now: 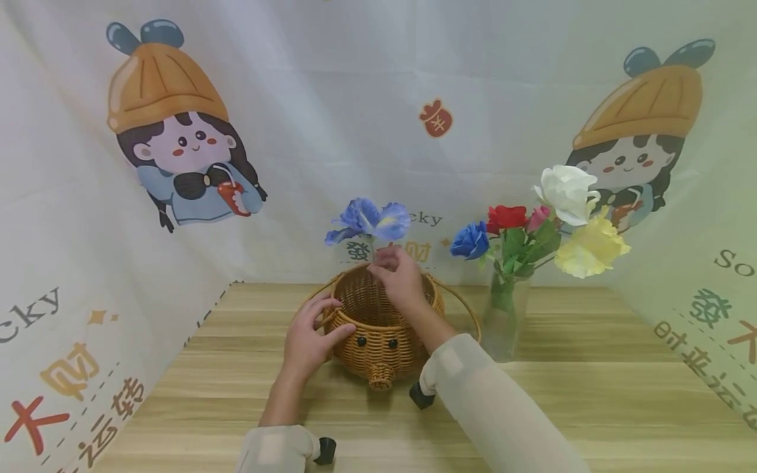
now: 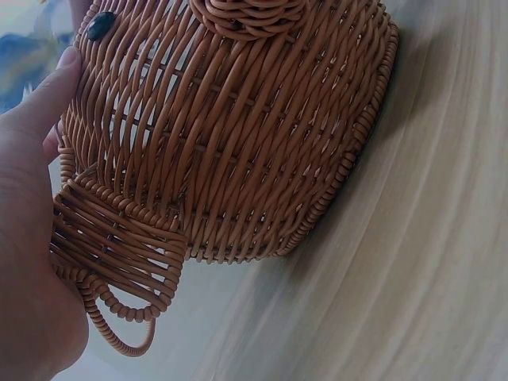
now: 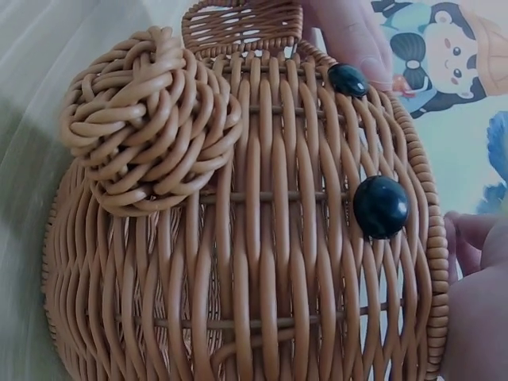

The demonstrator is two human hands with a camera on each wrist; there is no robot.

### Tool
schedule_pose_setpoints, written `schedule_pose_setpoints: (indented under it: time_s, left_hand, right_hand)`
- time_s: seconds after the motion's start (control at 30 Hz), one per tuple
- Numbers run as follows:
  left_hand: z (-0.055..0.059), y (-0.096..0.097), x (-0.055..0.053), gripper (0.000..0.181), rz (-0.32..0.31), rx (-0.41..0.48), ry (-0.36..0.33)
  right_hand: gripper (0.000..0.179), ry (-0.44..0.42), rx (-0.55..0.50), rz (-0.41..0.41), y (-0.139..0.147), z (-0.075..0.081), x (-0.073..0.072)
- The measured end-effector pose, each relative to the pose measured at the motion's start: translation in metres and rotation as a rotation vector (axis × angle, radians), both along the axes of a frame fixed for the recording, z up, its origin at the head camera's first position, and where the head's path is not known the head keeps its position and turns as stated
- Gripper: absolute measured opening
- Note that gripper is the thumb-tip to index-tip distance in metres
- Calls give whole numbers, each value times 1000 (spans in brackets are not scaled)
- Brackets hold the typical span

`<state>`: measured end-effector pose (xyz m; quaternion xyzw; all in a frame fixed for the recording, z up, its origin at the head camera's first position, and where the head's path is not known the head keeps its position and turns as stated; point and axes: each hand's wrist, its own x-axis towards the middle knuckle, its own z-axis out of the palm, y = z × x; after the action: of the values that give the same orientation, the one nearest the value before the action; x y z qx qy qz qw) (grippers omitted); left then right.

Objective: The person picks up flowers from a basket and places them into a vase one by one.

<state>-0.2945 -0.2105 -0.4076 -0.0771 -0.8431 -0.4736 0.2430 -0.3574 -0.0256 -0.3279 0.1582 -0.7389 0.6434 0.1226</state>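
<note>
A brown wicker basket (image 1: 408,355) with dark bead eyes and a woven snout stands on the table. My left hand (image 1: 307,338) grips its left rim, the thumb lying along the front edge; the left wrist view shows that hand (image 2: 32,270) beside a woven ear (image 2: 119,238). Above the basket's opening, my right hand (image 1: 405,279) pinches the thin stem of a blue-purple artificial iris (image 1: 367,220). The bloom is upright, and its stem runs down into the basket. In the right wrist view the basket's front (image 3: 278,238) covers most of the stem.
A clear vase (image 1: 505,328) right of the basket holds artificial flowers: a blue rose (image 1: 470,241), a red rose (image 1: 506,217), a pink one, a white bloom (image 1: 566,190) and a yellow bloom (image 1: 591,246). A printed curtain (image 1: 331,131) surrounds the wooden table (image 1: 219,381).
</note>
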Motion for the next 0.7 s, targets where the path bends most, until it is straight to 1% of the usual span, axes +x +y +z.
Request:
schedule_pose_setpoints:
  time_s: [0.1,0.2,0.3,0.43,0.53,0.7]
  left_hand:
    - [0,1,0,47,-1,4,5]
    - [0,1,1,48,0,1,8]
    - [0,1,1,47,-1,-3,9]
    - [0,1,0,46,-2,-2,7]
    - [0,1,0,46,-2,0,3]
    - [-1,0,-1,47,1,-8,-2]
  right_hand:
    - [27,2,-1,-49,2,3,2]
    - [24,1,-3,-69,6,5,3]
    - [22,14,-5,-59,10,7,4]
    - [21,24,-50,-22,16,10,4]
    - [21,25,-106,1,19,14,6]
    - [21,36,-175,-14,26,20,8]
